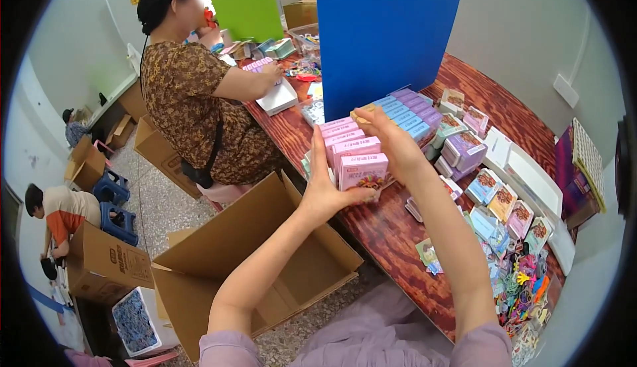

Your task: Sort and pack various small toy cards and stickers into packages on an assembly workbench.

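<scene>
Fingers of the left hand [324, 193] and right hand [397, 148] grasp a row of pink boxes [361, 168] from its two sides, mid-frame, over the near edge of the worktop [379, 235]; an open carton [222, 234] gapes at lower left of centre. Small colourful toys [524, 287] lie at lower right, blue and purple boxes [411, 124] sit just beyond the right hand, a blue panel [383, 35] rises at top centre, and a person in a patterned top [189, 95] works at upper left
</scene>
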Available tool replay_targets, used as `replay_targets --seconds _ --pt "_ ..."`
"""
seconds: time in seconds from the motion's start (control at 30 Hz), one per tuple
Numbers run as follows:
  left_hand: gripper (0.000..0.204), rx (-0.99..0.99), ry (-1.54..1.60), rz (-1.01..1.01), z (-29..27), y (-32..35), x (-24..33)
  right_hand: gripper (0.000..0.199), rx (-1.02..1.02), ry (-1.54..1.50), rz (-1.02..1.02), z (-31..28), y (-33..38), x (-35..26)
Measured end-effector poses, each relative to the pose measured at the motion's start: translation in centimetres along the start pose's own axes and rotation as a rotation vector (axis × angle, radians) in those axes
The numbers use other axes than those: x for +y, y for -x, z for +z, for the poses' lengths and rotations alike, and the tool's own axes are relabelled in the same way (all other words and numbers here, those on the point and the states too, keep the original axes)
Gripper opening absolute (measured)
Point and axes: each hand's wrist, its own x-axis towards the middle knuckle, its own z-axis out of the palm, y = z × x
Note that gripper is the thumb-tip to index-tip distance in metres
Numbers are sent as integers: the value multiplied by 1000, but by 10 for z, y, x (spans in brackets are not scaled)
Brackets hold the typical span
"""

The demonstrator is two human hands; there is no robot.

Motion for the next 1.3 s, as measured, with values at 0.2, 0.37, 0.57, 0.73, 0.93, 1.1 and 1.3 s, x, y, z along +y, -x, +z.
replay_targets --seconds 0.2,0.37,0.57,0.73,0.93,1.1,1.3 --pt "145 20 -11 23 -4 -26 -45 58 -138 199 204 -8 -61 0" --pt "144 -9 -82 -8 -7 -30 -52 52 41 364 165 -6 -67 13" --pt "146 4 -278 -120 -4 -32 -48 58 -47 386 199 -3 -59 3" --pt "148 35 -433 -80 13 -38 -35 49 43 423 24 -18 -49 -1" --pt "145 74 -515 -4 21 -37 -44 38 124 992 -263 -10 -4 -12" --pt "135 1 -320 70 19 -33 -49 43 28 1611 -658 -18 18 15" --pt "80 -148 505 -266 16 -14 -17 50 178 1756 -768 -26 47 28"
